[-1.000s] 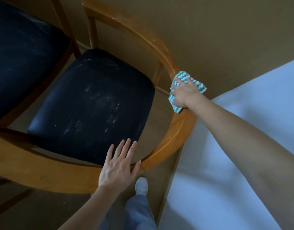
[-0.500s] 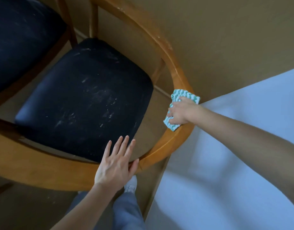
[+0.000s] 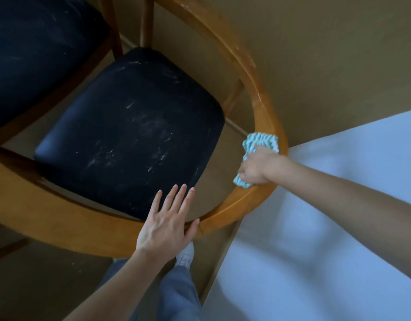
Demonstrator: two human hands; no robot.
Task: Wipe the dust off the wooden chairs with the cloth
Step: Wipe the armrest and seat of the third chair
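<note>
On the chair rail (image 3: 258,89), the right hand (image 3: 258,167) grips the cloth (image 3: 261,141); the left hand (image 3: 167,228) rests flat.

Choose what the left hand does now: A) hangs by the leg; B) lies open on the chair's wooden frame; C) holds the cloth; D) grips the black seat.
B: the left hand lies flat on the frame, fingers straight; the right hand holds the cloth.
</note>
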